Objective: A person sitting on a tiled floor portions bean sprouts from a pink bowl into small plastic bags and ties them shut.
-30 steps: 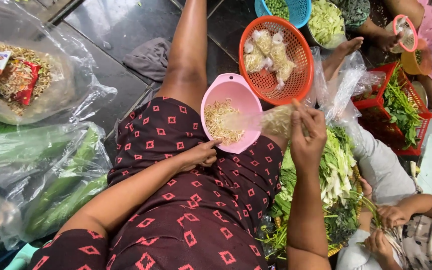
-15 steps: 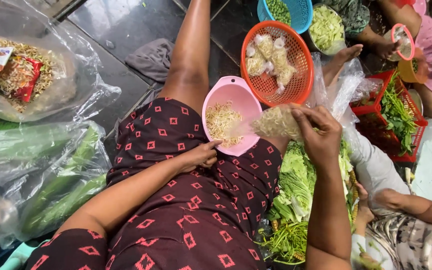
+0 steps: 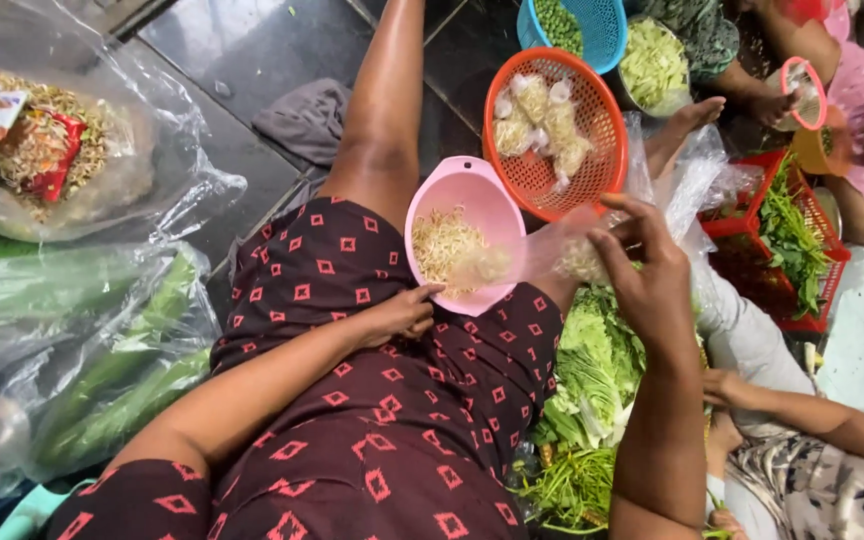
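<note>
Dark floor (image 3: 242, 60), pink bowl (image 3: 472, 195) on lap

Bowl (image 3: 467, 235) sits on your lap, sprouts (image 3: 447, 245) in it; your left hand (image 3: 402, 315) touches its near rim. Your right hand (image 3: 647, 275) holds a clear bag (image 3: 577, 250) just right of the bowl. Basket (image 3: 555, 130) lies beyond the bowl; leafy greens (image 3: 592, 370) under your right arm; bagged vegetables (image 3: 102, 370) on the floor to your left.

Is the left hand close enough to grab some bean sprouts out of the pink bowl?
Probably yes. The left hand rests on the lap at the near rim of the pink bowl, whose open top shows the bean sprouts uncovered. Nothing lies between them; the right hand holds a clear plastic bag off to the side.
</note>
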